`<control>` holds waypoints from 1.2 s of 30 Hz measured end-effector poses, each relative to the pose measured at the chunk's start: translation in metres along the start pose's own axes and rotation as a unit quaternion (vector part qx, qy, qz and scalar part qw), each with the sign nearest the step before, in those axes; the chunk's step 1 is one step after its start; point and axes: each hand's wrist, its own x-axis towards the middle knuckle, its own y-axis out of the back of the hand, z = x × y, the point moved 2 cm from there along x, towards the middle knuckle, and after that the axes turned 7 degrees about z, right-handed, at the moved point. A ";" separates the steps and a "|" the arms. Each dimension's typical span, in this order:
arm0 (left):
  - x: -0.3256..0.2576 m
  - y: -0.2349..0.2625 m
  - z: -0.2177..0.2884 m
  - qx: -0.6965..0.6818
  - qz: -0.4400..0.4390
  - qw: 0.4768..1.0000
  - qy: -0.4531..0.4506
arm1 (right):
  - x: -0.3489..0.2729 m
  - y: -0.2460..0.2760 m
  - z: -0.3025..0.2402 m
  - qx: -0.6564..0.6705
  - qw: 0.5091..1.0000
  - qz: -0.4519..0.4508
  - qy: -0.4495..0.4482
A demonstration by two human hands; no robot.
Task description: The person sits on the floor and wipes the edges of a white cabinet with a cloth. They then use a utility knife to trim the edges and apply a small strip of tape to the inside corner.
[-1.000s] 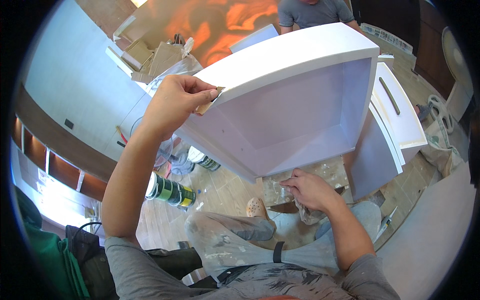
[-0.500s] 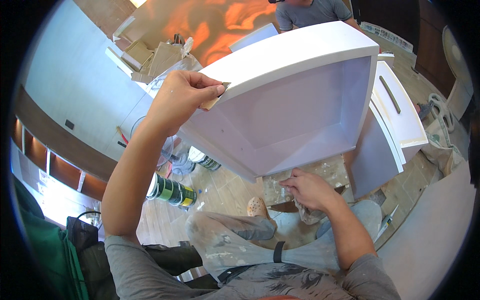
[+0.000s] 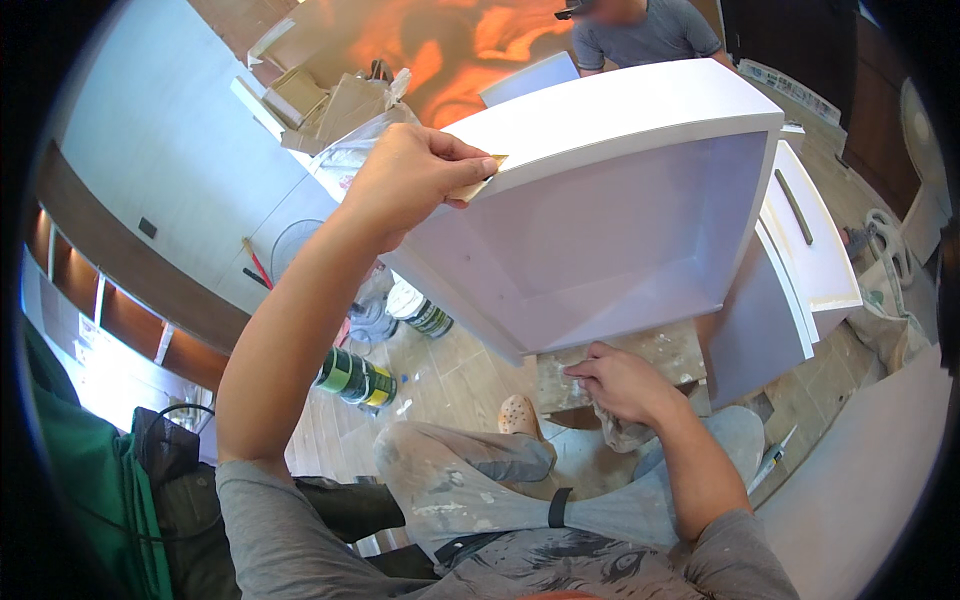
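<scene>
A white drawer-like box (image 3: 640, 95) with a curved front stands tilted before me, its hollow side facing my body. At its upper left edge, my left hand (image 3: 405, 178) pinches a folded tan piece of sandpaper (image 3: 472, 190) between thumb and fingers, pressed to the rim. Lower down, my right hand (image 3: 630, 385) is closed, fingers curled, over a paint-spotted board (image 3: 665, 350) below the box. A crumpled greyish cloth (image 3: 622, 432) hangs beneath that hand; whether the fingers grip it is hidden.
Paint buckets (image 3: 360, 380) stand on the floor at left. Cardboard (image 3: 345, 110) is piled at the far left. Another white drawer front with a dark handle (image 3: 795, 205) leans at right. A co-worker (image 3: 650, 35) sits beyond the box. A caulking tube (image 3: 770, 460) lies near my knee.
My left hand has slid rightward along the box's upper edge with the sandpaper. My right hand keeps its place. The whole view has shifted slightly.
</scene>
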 end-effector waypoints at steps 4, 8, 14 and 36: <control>-0.001 -0.011 0.010 -0.023 -0.014 1.000 -0.012 | 0.004 -0.006 0.002 -0.010 1.000 -0.001 0.004; 0.005 -0.014 0.013 0.028 -0.001 1.000 -0.013 | 0.004 -0.004 0.000 -0.006 1.000 -0.011 -0.005; -0.018 0.026 -0.013 0.057 0.027 0.998 0.002 | -0.004 0.006 0.000 -0.006 0.999 -0.021 -0.026; -0.015 0.012 -0.003 0.038 0.018 0.999 0.019 | -0.004 0.003 0.004 0.002 1.000 -0.001 -0.014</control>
